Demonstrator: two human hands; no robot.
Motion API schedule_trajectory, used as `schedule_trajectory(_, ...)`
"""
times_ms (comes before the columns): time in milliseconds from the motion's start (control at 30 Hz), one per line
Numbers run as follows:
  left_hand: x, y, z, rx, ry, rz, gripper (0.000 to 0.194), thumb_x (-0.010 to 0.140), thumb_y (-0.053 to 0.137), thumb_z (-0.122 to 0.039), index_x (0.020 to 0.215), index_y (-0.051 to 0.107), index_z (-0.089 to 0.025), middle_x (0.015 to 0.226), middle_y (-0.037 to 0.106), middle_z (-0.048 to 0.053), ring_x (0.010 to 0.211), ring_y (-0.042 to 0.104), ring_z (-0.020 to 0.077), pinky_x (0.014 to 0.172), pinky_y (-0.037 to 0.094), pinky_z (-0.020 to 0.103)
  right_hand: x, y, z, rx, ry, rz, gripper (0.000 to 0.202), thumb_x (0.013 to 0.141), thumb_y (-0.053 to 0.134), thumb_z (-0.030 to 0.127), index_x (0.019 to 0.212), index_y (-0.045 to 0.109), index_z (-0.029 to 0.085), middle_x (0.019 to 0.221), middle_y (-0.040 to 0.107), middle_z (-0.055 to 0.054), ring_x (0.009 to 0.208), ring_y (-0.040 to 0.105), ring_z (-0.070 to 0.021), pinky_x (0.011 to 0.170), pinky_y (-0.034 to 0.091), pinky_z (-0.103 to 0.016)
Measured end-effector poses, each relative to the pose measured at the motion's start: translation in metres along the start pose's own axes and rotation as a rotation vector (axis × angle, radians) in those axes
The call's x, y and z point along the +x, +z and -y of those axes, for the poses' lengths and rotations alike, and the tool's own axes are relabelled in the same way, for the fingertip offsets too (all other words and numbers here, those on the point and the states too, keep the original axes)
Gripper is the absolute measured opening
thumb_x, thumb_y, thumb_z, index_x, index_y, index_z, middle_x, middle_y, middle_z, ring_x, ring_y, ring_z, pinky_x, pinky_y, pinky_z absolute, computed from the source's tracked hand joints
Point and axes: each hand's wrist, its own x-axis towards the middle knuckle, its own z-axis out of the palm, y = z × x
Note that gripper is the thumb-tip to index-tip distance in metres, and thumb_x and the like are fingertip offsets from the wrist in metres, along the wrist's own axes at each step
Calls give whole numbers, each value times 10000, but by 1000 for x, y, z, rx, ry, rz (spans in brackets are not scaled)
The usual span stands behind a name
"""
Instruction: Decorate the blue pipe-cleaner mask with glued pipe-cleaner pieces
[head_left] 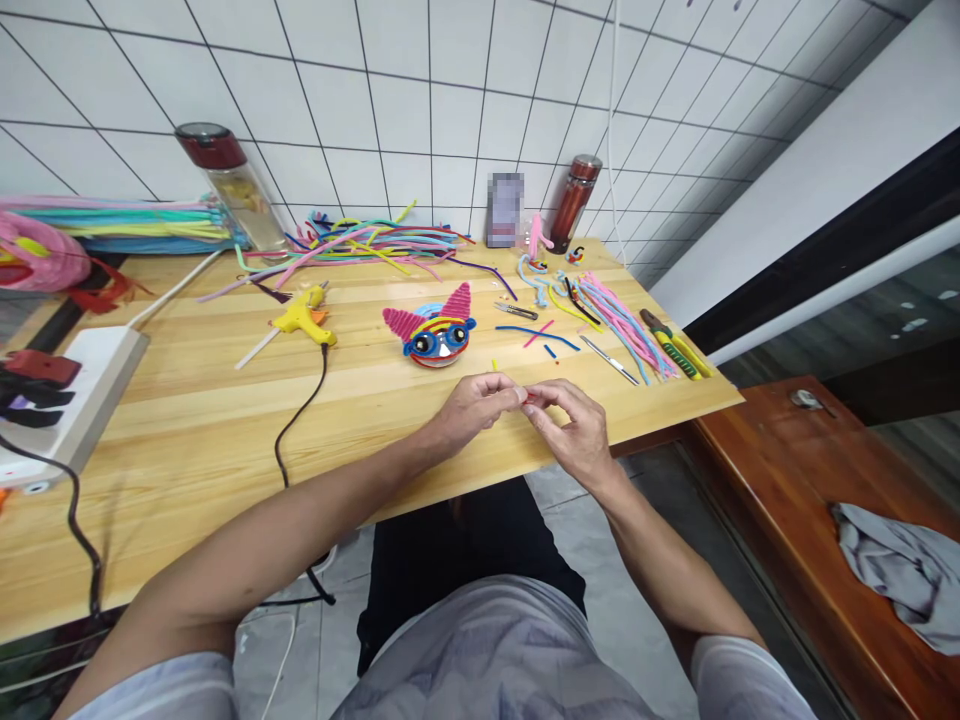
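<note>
My left hand point(480, 408) and my right hand point(577, 428) meet above the front edge of the wooden table. Both are closed in a pinch on a small red piece of pipe cleaner point(529, 397), mostly hidden by the fingertips. Just beyond my left hand sits a fuzzy animal head point(441, 335) with pink pointed ears, blue-ringed eyes and yellow and red bands. Past my right hand lie a blue pipe cleaner point(538, 332), short blue and pink bits, small snips point(516, 311) and a slim metal tool point(609, 360) like tweezers.
A yellow glue gun point(306, 318) trails a black cord on the left, near a white power strip point(97, 400). Loose pipe cleaners point(375, 243), a glass bottle point(244, 190), a phone point(505, 210) and a red flask point(576, 203) line the wall. Green-and-yellow pliers point(677, 348) lie at right.
</note>
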Motion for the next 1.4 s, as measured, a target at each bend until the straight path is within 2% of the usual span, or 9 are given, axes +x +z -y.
schedule_trajectory(133, -2, 1, -6, 54, 10, 5, 419, 762, 752, -574, 810, 664, -168, 547, 406, -92, 503, 291, 68, 520, 221, 254, 1, -5, -3, -7, 1, 25, 114, 987, 707, 194, 1076, 763, 239, 936, 791, -40, 745, 726, -157, 734, 616, -309)
schedule_trajectory(233, -4, 2, -12, 89, 43, 14, 388, 777, 748, -543, 790, 672, -163, 553, 423, -84, 530, 340, 76, 549, 273, 252, 1, -6, -4, -4, 22, 44, 104, 992, 705, 217, 1066, 774, 242, 934, 799, -41, 746, 730, -160, 738, 621, -315)
schedule_trajectory(500, 2, 0, -4, 49, 41, 64, 374, 718, 815, -512, 779, 716, -156, 736, 671, -2, 708, 569, 124, 739, 439, 282, 0, -12, -6, 19, 27, 92, 91, 995, 701, 239, 1036, 782, 248, 897, 793, -34, 744, 730, -167, 727, 620, -316)
schedule_trajectory(600, 3, -1, 0, 66, 43, 57, 373, 727, 811, -513, 791, 721, -157, 729, 656, -6, 697, 550, 120, 716, 416, 279, -2, -14, -8, 9, 40, 106, 131, 987, 709, 244, 1107, 761, 252, 924, 787, -35, 751, 735, -168, 738, 628, -323)
schedule_trajectory(667, 3, 0, 1, 84, 59, 25, 365, 739, 803, -507, 785, 711, -157, 709, 630, -19, 667, 516, 109, 684, 391, 271, -3, -15, -9, -10, 48, 68, 184, 975, 728, 244, 1158, 729, 254, 942, 777, -34, 737, 729, -164, 722, 629, -323)
schedule_trajectory(833, 1, 3, 0, 51, 103, -51, 347, 756, 792, -491, 773, 692, -159, 742, 663, -9, 698, 552, 114, 735, 444, 278, -3, -11, -8, -113, -64, -3, 69, 979, 704, 186, 997, 704, 253, 889, 758, -38, 770, 729, -183, 711, 620, -339)
schedule_trajectory(967, -1, 6, -3, 15, 110, -70, 347, 744, 797, -483, 768, 679, -157, 744, 661, -8, 704, 559, 112, 755, 469, 283, 0, -6, -7, -177, -164, -19, 120, 988, 672, 143, 1010, 706, 256, 897, 767, -48, 836, 748, -200, 733, 627, -347)
schedule_trajectory(1133, -4, 7, -11, 30, 96, -98, 349, 753, 798, -483, 770, 655, -165, 662, 570, -45, 663, 518, 102, 691, 430, 264, 4, -3, -11, -190, -185, -17, 131, 993, 659, 138, 1023, 708, 255, 925, 768, -56, 863, 747, -204, 761, 617, -346)
schedule_trajectory(1400, -5, 3, -21, 12, 62, -80, 432, 719, 796, -566, 811, 645, -172, 597, 445, -89, 529, 335, 62, 541, 241, 253, 19, -3, -11, -103, -117, -7, 118, 992, 647, 169, 968, 718, 261, 901, 761, -51, 855, 731, -216, 778, 606, -378)
